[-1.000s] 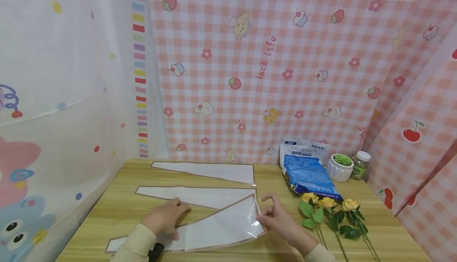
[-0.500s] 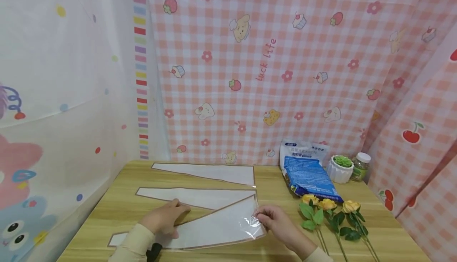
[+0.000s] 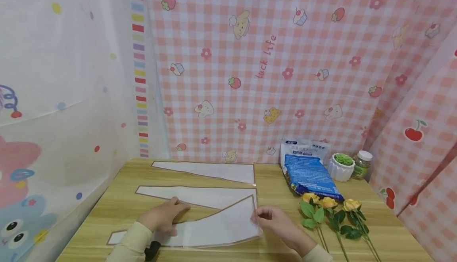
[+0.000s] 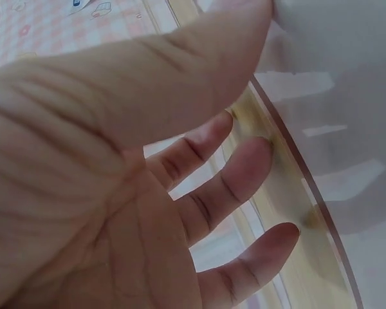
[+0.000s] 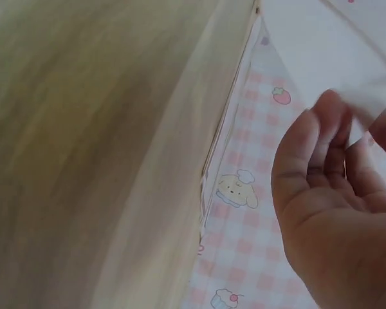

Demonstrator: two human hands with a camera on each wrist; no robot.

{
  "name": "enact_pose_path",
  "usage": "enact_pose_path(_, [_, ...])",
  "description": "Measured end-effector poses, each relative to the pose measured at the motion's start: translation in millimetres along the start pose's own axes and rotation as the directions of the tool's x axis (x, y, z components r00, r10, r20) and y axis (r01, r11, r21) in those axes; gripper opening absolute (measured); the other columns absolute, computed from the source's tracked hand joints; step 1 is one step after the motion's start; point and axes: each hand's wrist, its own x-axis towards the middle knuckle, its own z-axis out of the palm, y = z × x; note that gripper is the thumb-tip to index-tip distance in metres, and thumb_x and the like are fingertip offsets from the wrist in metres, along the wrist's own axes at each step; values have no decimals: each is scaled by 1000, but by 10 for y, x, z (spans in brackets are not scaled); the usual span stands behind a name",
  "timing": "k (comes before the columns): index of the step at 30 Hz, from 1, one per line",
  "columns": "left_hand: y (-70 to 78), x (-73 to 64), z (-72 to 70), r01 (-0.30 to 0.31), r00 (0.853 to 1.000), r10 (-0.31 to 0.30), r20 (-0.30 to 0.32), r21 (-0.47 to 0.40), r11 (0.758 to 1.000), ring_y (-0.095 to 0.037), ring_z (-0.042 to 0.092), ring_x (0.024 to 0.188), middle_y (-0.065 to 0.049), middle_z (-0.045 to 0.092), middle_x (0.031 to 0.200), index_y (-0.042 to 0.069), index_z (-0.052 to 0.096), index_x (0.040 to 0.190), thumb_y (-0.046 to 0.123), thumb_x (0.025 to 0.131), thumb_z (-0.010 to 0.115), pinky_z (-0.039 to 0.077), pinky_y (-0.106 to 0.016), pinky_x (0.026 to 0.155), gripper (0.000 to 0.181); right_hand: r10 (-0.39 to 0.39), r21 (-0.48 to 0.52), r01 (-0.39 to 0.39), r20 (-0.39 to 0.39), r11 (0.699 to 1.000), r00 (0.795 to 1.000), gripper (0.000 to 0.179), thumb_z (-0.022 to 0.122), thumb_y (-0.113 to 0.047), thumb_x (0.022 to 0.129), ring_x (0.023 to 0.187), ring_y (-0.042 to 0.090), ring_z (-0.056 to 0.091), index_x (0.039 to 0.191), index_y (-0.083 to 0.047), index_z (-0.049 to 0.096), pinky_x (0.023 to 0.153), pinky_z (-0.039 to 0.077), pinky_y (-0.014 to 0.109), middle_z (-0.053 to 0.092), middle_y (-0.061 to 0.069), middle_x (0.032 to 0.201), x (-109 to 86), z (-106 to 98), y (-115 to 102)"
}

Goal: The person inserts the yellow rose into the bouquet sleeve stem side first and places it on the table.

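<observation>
A white tapered flower sleeve [image 3: 217, 226] with a brown border and a clear plastic edge lies nearest on the wooden table, its wide end to the right. My right hand [image 3: 280, 226] pinches the film at that wide end between thumb and fingertips. In the right wrist view, the right hand [image 5: 347, 187] has curled fingers meeting at the film. My left hand [image 3: 162, 216] rests at the sleeve's upper edge, thumb on the sleeve. The left wrist view shows the left hand [image 4: 128, 167] with its other fingers loosely extended toward the table beside the border.
Two similar sleeves lie behind: a middle one [image 3: 185, 194] partly overlapped by the front one, and a far one [image 3: 214, 171]. At right are several yellow roses [image 3: 327, 203], a blue-and-white bag [image 3: 308, 171], a potted succulent [image 3: 340, 169] and a lidded jar [image 3: 362, 165].
My right hand has gone from raised, spread fingers to a closer pinch, shifting slightly left with the sleeve's wide end. The bright glare there has faded. The left hand stays nearly in place.
</observation>
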Motion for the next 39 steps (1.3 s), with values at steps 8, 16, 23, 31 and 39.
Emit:
enact_pose_path(8, [59, 9, -65, 6, 999, -5, 35, -29, 1000, -48, 46, 133, -29, 46, 144, 6, 55, 142, 18, 79, 87, 39, -63, 105, 71, -28, -123, 32, 35, 992, 999, 28, 67, -2, 92, 69, 10, 49, 120, -1, 67, 62, 44, 22, 58, 3, 93, 26, 26, 17])
enact_pose_path(16, [381, 25, -134, -246, 969, 245, -28, -85, 966, -39, 55, 124, -22, 49, 142, 8, 43, 152, 35, 91, 76, 46, -58, 99, 75, -12, -97, 17, 50, 995, 999, 40, 69, -2, 91, 64, 9, 49, 130, 3, 61, 57, 43, 21, 57, 1, 79, 65, 41, -19])
enact_pose_path(23, [859, 141, 106, -391, 894, 411, -181, 134, 910, -39, 36, 141, -15, 32, 157, 20, 17, 162, 51, 57, 90, 37, -71, 101, 132, -32, -9, 33, 49, 999, 998, 46, 70, 0, 91, 76, 16, 63, 135, 2, 56, 63, 51, 24, 69, 10, 90, 109, 109, -61])
enact_pose_path(31, [1040, 263, 372, -390, 868, 434, -242, 210, 897, -35, 32, 146, -14, 24, 164, 12, 0, 162, 56, 46, 91, 35, -77, 97, 154, -56, -13, 57, 37, 998, 998, 41, 63, 2, 92, 75, 13, 59, 133, 3, 57, 65, 50, 23, 62, 5, 81, 132, 152, -83])
enact_pose_path(39, [1063, 370, 527, -313, 842, 411, -351, 304, 900, -31, 42, 138, -14, 40, 152, 14, 9, 162, 39, 57, 98, 41, -70, 95, 140, -99, -55, 101, 39, 993, 994, 33, 61, 1, 95, 62, 6, 43, 128, 5, 61, 58, 39, 19, 48, -3, 72, 101, 138, -103])
